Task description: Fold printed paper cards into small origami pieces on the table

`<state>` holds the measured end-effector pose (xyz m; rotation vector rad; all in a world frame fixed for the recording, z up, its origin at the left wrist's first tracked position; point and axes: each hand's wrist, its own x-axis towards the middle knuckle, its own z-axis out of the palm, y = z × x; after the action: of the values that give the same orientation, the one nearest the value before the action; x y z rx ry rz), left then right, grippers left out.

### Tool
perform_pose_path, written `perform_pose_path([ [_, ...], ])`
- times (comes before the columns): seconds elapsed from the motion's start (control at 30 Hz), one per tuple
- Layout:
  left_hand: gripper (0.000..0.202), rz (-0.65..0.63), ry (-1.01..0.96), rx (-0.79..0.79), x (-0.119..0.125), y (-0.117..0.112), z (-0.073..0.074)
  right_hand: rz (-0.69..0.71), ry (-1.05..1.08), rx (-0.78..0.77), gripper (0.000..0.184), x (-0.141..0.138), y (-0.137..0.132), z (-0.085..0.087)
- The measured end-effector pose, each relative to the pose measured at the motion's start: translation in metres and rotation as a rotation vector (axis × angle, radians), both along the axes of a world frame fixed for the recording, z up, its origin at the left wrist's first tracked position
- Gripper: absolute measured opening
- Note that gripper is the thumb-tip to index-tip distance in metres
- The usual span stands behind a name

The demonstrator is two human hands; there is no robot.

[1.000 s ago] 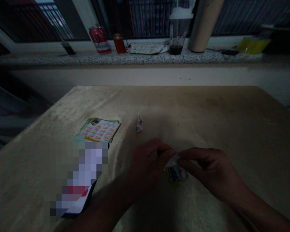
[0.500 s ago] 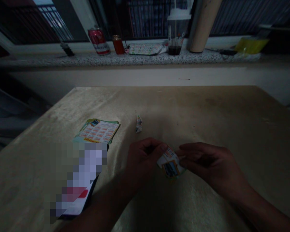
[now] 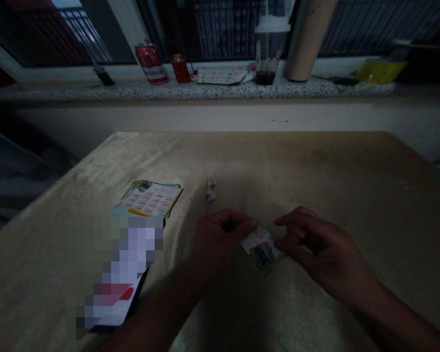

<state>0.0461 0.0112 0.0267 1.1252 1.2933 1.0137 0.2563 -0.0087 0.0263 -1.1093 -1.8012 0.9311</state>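
Holding a small paper piece (image 3: 263, 249) are both hands: the left hand (image 3: 220, 242) is curled up with its thumb pressed on the far left edge. The right hand (image 3: 320, 252) nips the right edge with its thumb and a finger, while its pointing finger sticks up and touches nothing. The paper piece sits low in front of the person, between the two hands, right down at the table (image 3: 315, 166). The light is so dim that I cannot tell if it lies on the wood or hangs just above it. I think a few things could go wrong. The grips are tiny and only at the edges, so the paper could slip out if one hand pulls harder than the other, or it could tear. The dark makes the edges hard to see, so a crease could end up crooked. A little folded scrap (image 3: 211, 188) lies just beyond the left hand, and a wrist could knock it, or bump the stack of printed sheets (image 3: 150, 198) further left. The paper piece is nearly flat with its printed side up. Its long way runs on a slant, from far left to near right. The white and orange end points at the left thumb, and the end with the blue picture points toward the person.
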Motion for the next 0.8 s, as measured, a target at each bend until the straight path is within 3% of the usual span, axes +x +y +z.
perform_pose_path([
  [0.2, 0.028, -0.147, -0.132, -0.101, -0.01, 0.006, -0.005, 0.063, 0.019, 0.004, 0.019, 0.004, 0.004, -0.001],
  [0.43, 0.026, -0.4, -0.123, -0.063, -0.015, 0.0, -0.01, -0.117, 0.119, 0.045, 0.012, 0.005, 0.014, -0.013],
  [0.53, 0.026, -0.412, -0.061, -0.029, -0.015, -0.003, -0.008, -0.167, 0.177, -0.014, 0.008, 0.005, 0.013, -0.013],
  [0.67, 0.016, -0.386, -0.005, 0.064, -0.014, -0.003, -0.004, -0.123, 0.317, -0.275, 0.018, 0.002, 0.011, -0.01],
  [0.8, 0.013, -0.409, -0.07, 0.061, -0.016, -0.002, -0.006, -0.158, 0.364, -0.268, 0.023, 0.0, 0.011, -0.009],
])
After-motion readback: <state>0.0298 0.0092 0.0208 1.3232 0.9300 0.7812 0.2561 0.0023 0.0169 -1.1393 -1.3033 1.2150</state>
